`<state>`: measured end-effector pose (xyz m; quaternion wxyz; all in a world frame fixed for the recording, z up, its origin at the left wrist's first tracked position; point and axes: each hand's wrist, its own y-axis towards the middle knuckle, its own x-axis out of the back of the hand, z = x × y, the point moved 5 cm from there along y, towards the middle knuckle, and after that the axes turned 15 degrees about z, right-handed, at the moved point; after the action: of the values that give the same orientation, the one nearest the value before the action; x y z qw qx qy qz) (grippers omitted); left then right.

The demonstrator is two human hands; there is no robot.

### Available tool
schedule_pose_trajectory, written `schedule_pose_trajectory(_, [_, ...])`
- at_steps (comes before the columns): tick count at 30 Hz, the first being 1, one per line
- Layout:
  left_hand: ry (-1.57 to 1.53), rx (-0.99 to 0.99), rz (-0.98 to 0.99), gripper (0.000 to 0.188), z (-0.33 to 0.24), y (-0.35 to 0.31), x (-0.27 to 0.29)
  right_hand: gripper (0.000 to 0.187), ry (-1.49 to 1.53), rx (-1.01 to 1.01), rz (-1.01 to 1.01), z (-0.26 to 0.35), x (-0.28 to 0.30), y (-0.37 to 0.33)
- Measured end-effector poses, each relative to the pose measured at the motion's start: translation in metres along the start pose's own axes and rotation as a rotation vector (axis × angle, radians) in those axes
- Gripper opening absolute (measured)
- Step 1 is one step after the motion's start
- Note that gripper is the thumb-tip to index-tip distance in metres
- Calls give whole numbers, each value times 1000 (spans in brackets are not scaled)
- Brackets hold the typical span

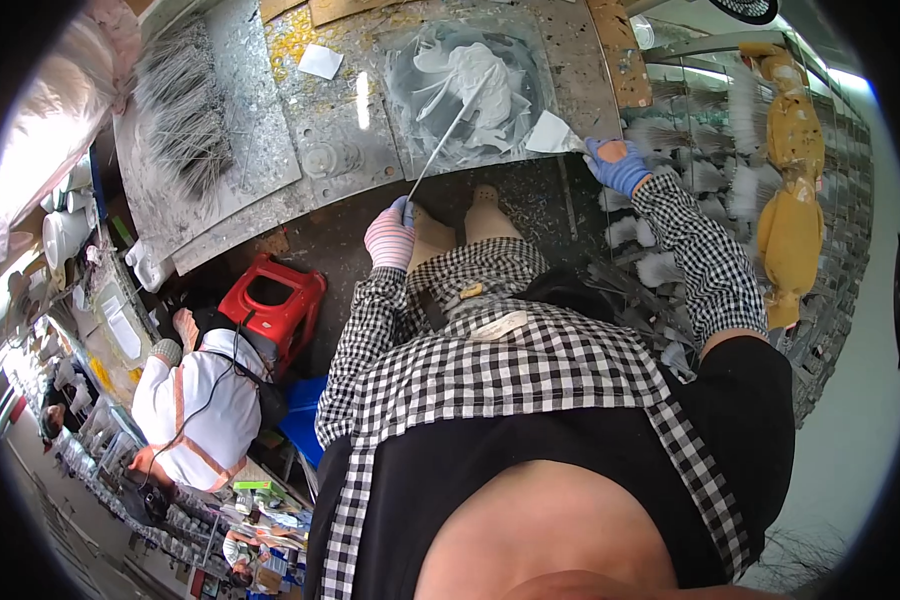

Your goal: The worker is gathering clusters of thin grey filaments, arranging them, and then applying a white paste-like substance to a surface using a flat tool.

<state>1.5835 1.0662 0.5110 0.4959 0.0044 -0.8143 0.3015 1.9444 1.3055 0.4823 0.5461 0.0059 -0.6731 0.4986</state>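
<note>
My left hand (390,237), in a pink-and-white striped glove, is closed on the lower end of a thin pale rod (440,145). The rod's far end lies over a heap of white paste (482,78) spread on a grey board (398,75). On the right, my right hand (618,165), in a blue-violet glove, grips a putty knife (553,135). Its broad blade looks coated white and rests near the board's front edge, beside the paste. The knife's handle is mostly hidden in my fingers.
Many thin grey wires (182,110) lie bundled on the table's left. A white square piece (320,61) sits behind. Racks of white-tipped pieces (700,150) stand right, with a yellow wrapped bar (792,200). A red stool (275,300) and a seated co-worker (198,410) are left.
</note>
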Motion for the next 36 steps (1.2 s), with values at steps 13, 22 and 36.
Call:
schedule_pose_trajectory(13, [-10,6,-13,28,0,-3,9,26,179,9,-49,120,-17,26])
schedule_pose_trajectory(22, [-43,-38,-81,27,-8,-14,7,26,401,-151,-204,125,43,62])
schedule_pose_trajectory(36, [-133,-32,-8,27,-16,-15,7,31,377,-186,-9,80,49,82])
